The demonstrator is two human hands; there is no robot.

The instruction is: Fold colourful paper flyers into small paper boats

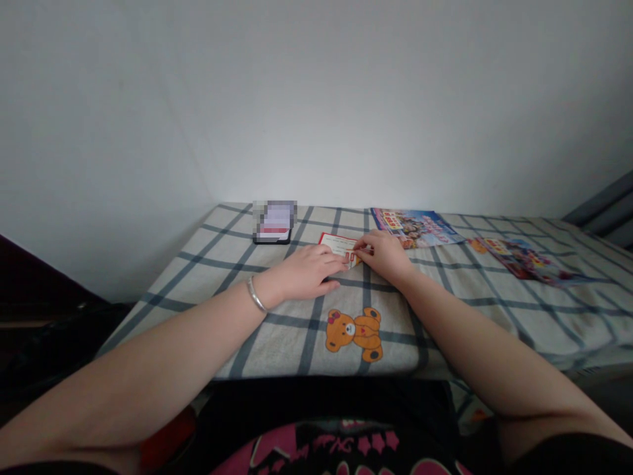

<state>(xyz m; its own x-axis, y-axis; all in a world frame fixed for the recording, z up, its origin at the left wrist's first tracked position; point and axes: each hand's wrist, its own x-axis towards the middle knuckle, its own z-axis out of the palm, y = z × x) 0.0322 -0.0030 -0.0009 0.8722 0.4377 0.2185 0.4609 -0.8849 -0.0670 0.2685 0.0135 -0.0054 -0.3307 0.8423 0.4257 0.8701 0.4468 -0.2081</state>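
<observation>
A small printed sheet of paper [341,243], white with a red border, lies in front of me on the checked cloth. My left hand [309,272], with a silver bangle [256,295] at the wrist, rests flat with its fingers stretched over the paper's near left part. At the right end of the sheet, my right hand [382,256] has thumb and fingers pinched together on the paper. A bit of yellow shows beside its fingertips. Both hands cover parts of the sheet, so its full outline is hidden.
A phone [273,223] with a blurred screen lies at the back left. Two colourful leaflets, one at the back [418,227] and one farther right [531,259], lie on the checked tablecloth [208,264]. A white wall [316,99] stands behind the table.
</observation>
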